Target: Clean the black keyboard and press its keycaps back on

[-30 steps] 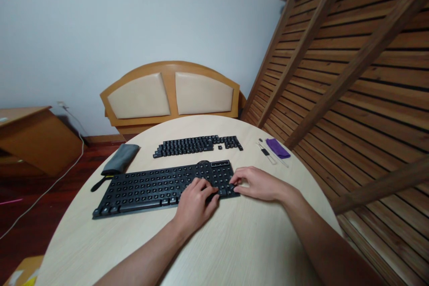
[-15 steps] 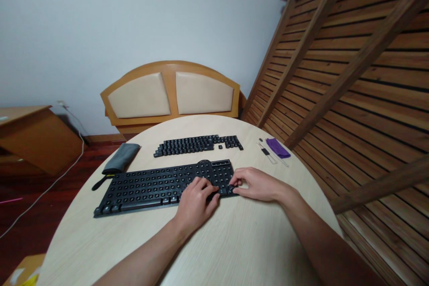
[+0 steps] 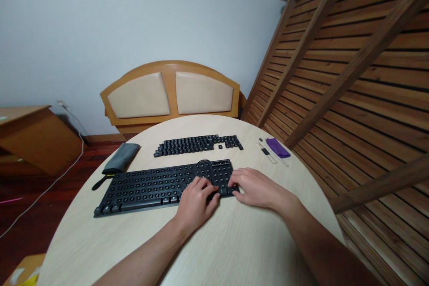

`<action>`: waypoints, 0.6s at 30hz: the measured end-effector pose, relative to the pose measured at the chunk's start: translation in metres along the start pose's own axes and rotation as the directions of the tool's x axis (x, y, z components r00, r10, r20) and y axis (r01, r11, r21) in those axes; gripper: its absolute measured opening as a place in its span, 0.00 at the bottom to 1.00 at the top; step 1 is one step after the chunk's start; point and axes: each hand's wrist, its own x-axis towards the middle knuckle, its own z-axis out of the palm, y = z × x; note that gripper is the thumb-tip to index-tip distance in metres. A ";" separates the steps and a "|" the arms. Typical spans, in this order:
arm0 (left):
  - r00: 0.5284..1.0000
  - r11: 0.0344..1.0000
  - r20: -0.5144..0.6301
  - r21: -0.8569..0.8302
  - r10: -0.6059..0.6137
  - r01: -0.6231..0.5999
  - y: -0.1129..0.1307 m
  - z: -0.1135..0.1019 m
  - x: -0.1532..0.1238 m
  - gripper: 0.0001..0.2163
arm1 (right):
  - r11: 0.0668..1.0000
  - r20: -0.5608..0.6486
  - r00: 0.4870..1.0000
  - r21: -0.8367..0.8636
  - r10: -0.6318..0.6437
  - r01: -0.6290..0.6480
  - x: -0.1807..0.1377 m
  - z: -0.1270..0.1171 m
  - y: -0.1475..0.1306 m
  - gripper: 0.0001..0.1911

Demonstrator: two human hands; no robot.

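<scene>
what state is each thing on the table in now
keyboard, flat, most keycaps off, spacebar on
loose keycaps, in rows, one apart
purple cloth, folded
gray cloth, lying flat
wire tool, lying flat
left hand, bent over keyboard
right hand, bent at keyboard's end

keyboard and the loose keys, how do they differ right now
The keyboard is one wide board; the loose keys are many small separate pieces, mostly set out in rows. The keyboard lies nearer, with the left hand and right hand at it; the loose keys lie beyond it, untouched. Both are black and rest on the table.
</scene>
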 end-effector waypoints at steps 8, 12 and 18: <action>1.000 1.000 -0.004 -0.003 0.001 -0.001 0.002 -0.002 0.001 0.07 | 1.000 0.013 1.000 -0.005 -0.017 0.017 0.003 -0.002 -0.002 0.09; 1.000 1.000 0.001 -0.002 -0.003 0.003 0.002 -0.002 0.000 0.07 | 1.000 0.010 1.000 -0.013 -0.002 0.003 0.003 0.002 -0.001 0.10; 1.000 1.000 -0.007 -0.004 0.002 -0.002 0.001 0.000 0.000 0.08 | 1.000 -0.009 1.000 0.002 0.002 -0.002 0.003 0.003 0.001 0.08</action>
